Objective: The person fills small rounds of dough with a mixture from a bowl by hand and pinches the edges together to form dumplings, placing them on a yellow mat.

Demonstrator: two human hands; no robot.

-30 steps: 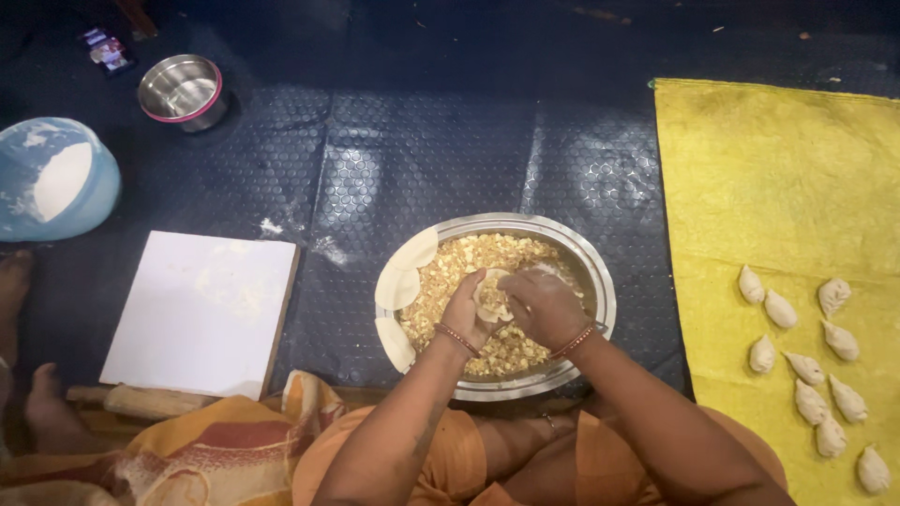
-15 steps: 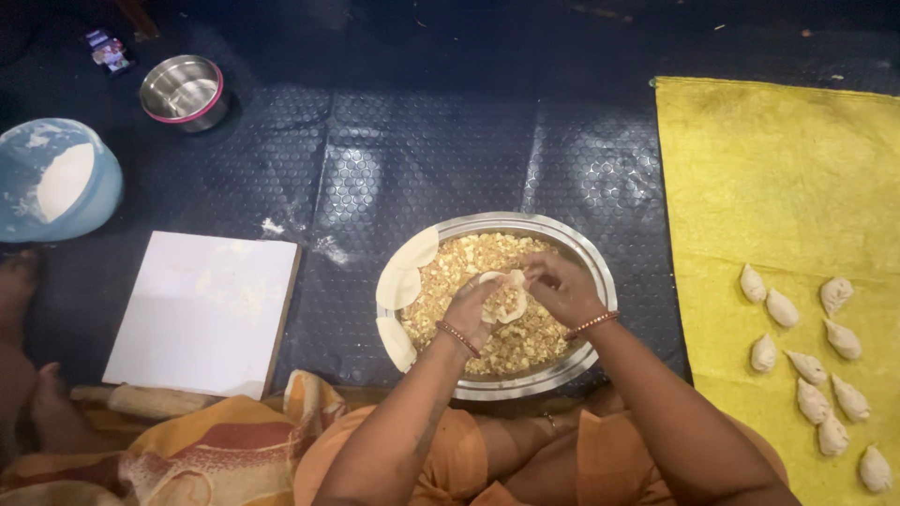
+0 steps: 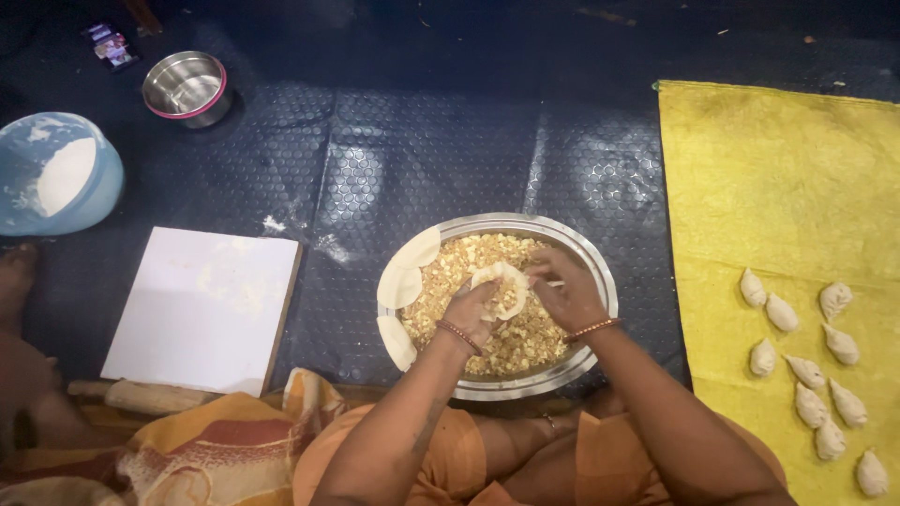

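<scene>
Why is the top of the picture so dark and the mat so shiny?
In the head view, light falls near the steel bowl and yellow cloth, the top fades into shadow, the dark mat shows pale glare patches, and both hands stay fairly sharp.

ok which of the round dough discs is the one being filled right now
The dough disc cupped in the left hand over the filling, with the right hand touching its edge. The three other discs lean flat and untouched against the steel bowl rim.
</scene>
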